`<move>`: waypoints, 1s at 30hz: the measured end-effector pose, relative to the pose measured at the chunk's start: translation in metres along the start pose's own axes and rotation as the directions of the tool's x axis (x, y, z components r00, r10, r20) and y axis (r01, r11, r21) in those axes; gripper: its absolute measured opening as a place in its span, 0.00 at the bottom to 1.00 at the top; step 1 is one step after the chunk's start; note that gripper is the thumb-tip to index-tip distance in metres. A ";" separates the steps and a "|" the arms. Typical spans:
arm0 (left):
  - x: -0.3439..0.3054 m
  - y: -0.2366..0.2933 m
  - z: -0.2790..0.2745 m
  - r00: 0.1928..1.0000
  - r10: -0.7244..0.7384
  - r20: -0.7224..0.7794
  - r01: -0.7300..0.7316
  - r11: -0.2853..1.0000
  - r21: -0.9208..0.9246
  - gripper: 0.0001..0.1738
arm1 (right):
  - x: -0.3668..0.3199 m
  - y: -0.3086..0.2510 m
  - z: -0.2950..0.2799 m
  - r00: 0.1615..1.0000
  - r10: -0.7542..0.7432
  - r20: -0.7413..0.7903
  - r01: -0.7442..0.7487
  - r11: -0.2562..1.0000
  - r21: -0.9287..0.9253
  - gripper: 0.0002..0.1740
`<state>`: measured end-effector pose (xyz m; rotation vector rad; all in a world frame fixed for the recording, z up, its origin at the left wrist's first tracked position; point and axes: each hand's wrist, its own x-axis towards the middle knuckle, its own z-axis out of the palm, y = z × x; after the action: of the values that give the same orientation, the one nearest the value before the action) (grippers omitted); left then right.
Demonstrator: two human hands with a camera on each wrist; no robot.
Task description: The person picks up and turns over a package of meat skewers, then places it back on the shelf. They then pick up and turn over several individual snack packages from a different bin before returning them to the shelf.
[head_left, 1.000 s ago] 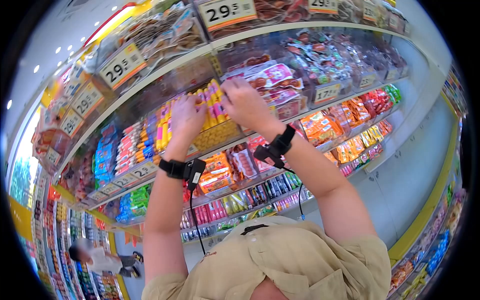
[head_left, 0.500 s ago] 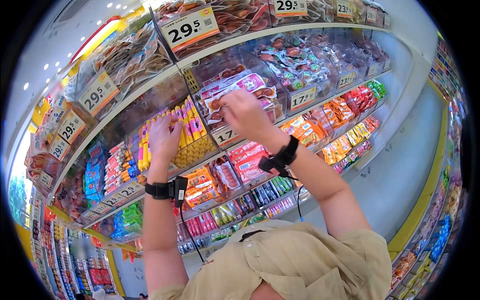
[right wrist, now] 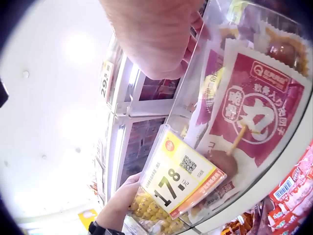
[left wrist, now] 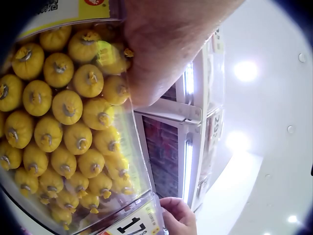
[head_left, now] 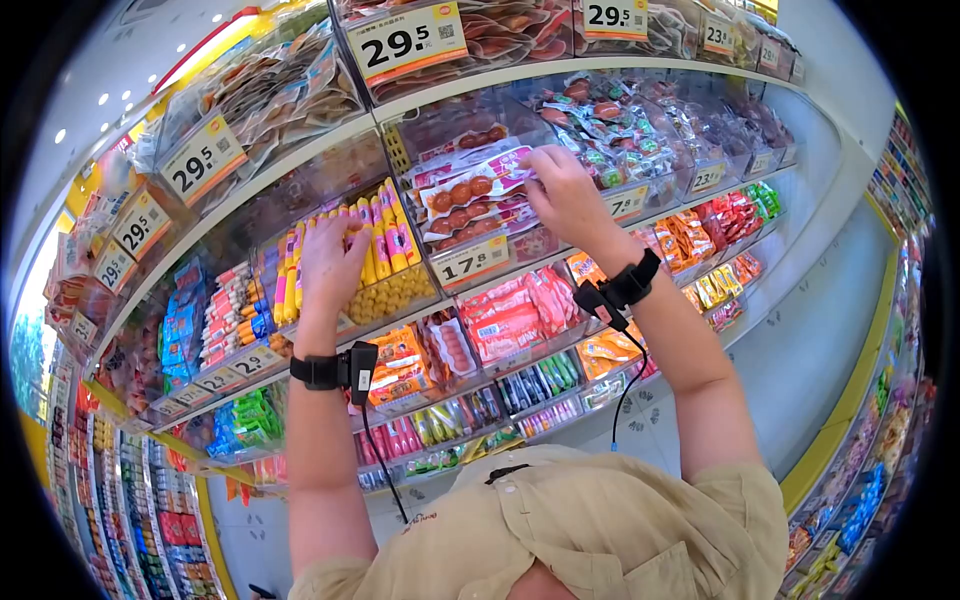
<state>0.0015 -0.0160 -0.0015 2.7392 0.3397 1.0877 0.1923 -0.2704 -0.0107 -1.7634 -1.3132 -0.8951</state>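
Observation:
In the head view, the left hand (head_left: 335, 262) rests over yellow-wrapped sausages (head_left: 394, 232) standing in a clear bin, its fingers spread and slightly bent among their tops. The right hand (head_left: 572, 200) is at the bin beside it, pinching the purple right end of a flat meatball-skewer pack (head_left: 462, 194) between thumb and fingers. The left wrist view shows the sausages' rounded ends (left wrist: 67, 106) through the clear front, with the hand's fingers hidden. In the right wrist view, the fingertips are partly hidden behind the bin wall, near white-and-purple packs (right wrist: 257, 105).
A 17.8 price card (head_left: 472, 262) hangs on the meatball bin's front. Bins of wrapped snacks (head_left: 612, 125) stand to the right, and pink packs (head_left: 515, 318) lie on the shelf below. A white shelf edge (head_left: 570, 64) runs above both hands.
The right hand has moved from the sausage bin over to the meatball packs and then to their right end. The left hand stays over the sausages, and the head view has shifted.

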 end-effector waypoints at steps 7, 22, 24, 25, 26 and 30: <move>0.001 -0.001 -0.002 1.000 0.009 0.008 -0.009 1.000 -0.015 0.14 | 0.026 0.010 0.027 0.994 -0.078 0.080 0.087 0.990 -0.112 0.19; -0.003 -0.001 0.000 0.996 0.073 -0.060 -0.077 0.995 -0.061 0.14 | 0.026 0.000 0.021 0.891 0.235 0.389 -0.187 0.969 -0.159 0.29; -0.003 0.003 -0.004 0.999 0.047 -0.028 -0.049 0.996 -0.076 0.14 | 0.027 0.003 0.022 0.887 0.246 0.390 -0.210 0.968 -0.135 0.29; -0.003 0.004 -0.004 0.999 0.038 -0.024 -0.040 0.996 -0.076 0.14 | 0.027 0.005 0.024 0.886 0.251 0.390 -0.221 0.968 -0.121 0.28; -0.003 0.004 -0.004 0.999 0.030 -0.024 -0.031 0.997 -0.075 0.14 | 0.025 0.007 0.026 0.904 0.234 0.358 -0.214 0.972 -0.095 0.28; -0.004 0.005 -0.003 0.994 0.056 -0.096 -0.060 0.998 -0.036 0.15 | 0.030 -0.003 0.020 0.878 0.345 0.332 -0.351 0.935 -0.044 0.26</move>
<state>-0.0026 -0.0214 -0.0012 2.6843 0.2503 1.2293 0.1979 -0.2393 0.0060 -2.1183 -1.1429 -0.3898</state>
